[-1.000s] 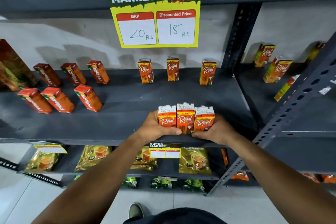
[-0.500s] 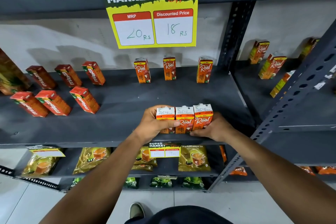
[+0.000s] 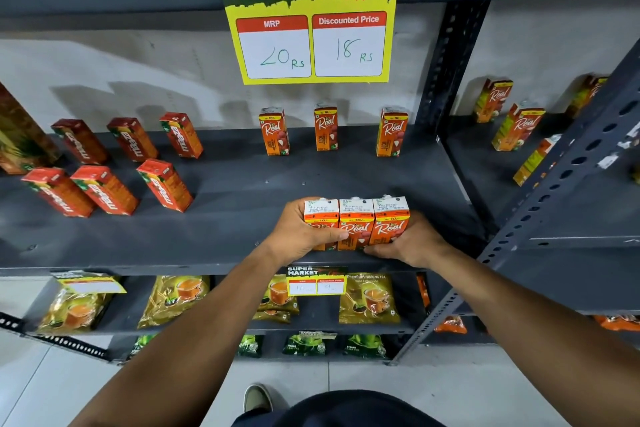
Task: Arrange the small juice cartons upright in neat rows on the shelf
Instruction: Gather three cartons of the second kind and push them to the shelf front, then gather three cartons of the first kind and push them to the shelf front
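Hands press three cartons (image 3: 356,224) together, upright, at the shelf's (image 3: 242,218) front edge: left hand (image 3: 301,236) wraps the left carton, right hand (image 3: 412,243) braces the right. Squaring this row seems underway; next, probably release without toppling them.

A single head-worn wide-angle camera looks forward and steeply down from standing height, close to the dark shelf (image 3: 221,229). Both forearms reach in from the bottom edge, and the floor (image 3: 450,381) shows below.
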A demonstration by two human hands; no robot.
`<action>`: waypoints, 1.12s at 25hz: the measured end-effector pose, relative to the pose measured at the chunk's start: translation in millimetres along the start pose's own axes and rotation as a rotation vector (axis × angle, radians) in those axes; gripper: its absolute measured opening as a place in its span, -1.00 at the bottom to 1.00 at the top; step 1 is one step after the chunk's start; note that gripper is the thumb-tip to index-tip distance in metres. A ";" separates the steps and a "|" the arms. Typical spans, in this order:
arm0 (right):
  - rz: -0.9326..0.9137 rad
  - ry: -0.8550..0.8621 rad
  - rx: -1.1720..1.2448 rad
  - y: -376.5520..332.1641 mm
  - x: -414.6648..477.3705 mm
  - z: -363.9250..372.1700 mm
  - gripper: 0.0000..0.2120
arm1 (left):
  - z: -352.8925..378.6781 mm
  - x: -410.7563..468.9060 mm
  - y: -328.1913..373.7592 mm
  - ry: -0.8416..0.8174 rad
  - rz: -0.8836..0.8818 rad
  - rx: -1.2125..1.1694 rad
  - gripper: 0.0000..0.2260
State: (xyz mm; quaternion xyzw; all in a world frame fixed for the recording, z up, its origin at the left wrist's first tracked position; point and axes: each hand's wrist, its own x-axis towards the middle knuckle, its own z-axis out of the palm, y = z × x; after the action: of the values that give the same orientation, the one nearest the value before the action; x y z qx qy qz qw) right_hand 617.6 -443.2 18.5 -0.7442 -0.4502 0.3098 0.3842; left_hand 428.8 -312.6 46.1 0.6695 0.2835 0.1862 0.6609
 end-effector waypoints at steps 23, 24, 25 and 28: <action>-0.561 -0.106 -0.078 -86.6 -28.4 160.6 -0.82 | -319.2 -133.7 -57.6 0.965 0.322 0.072 -0.44; -0.557 -0.090 -0.034 -105.8 -11.0 173.5 -0.77 | -332.9 -123.2 -56.3 0.943 0.306 0.095 -0.39; -0.542 -0.064 0.010 -123.0 6.2 184.6 -0.72 | -342.7 -113.1 -55.6 0.934 0.305 0.098 -0.35; -0.391 -0.039 0.084 -168.6 62.1 216.3 -0.43 | -368.4 -92.5 -56.8 0.908 0.309 0.078 -0.21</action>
State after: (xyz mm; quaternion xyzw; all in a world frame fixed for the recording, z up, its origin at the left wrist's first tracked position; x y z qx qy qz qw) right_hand 395.2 -272.9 43.9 -0.6197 -0.5801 0.2622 0.4592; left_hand 120.1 -85.3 22.5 0.5791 0.4477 0.5449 0.4090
